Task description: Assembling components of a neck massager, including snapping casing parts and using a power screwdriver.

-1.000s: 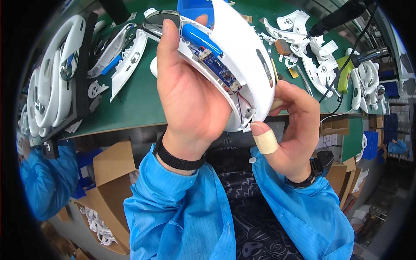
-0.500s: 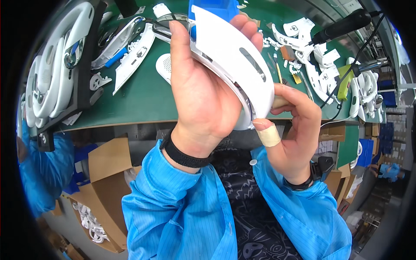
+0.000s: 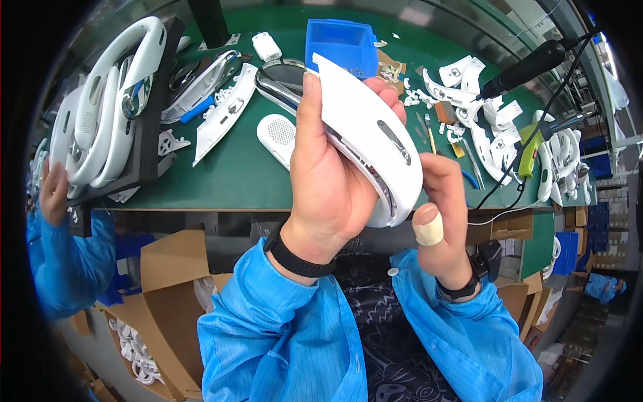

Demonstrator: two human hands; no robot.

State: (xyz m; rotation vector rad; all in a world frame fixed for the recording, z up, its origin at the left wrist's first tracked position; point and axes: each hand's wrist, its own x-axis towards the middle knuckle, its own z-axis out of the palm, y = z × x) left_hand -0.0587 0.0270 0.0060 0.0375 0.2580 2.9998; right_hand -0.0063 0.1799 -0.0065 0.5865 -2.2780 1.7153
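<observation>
A white curved plastic housing (image 3: 365,127) with a dark oblong slot lies tilted in my left hand (image 3: 328,174). The left thumb rests along one edge, and fingertips show past the far side. Its lower side has a gap with inner parts showing, and a glossy dark section sits at its far left end. My right hand (image 3: 443,221) is beside the housing's lower right end, fingers bent, thumb apart from them with a tan wrap round it. Nothing shows in that hand; whether its index fingertip touches the housing I cannot tell.
Loose white shell parts (image 3: 489,127) lie at the right, near a black-handled screwdriver (image 3: 526,69) and a green-yellow tool (image 3: 530,151). Behind stands a blue bin (image 3: 341,43). A black rack (image 3: 151,127) holds white curved housings at left, where another person's hand (image 3: 53,194) shows.
The right thumb has come off the housing's lower end, and the right hand has drawn slightly down. The view has shifted. Another person's hand has appeared by the rack.
</observation>
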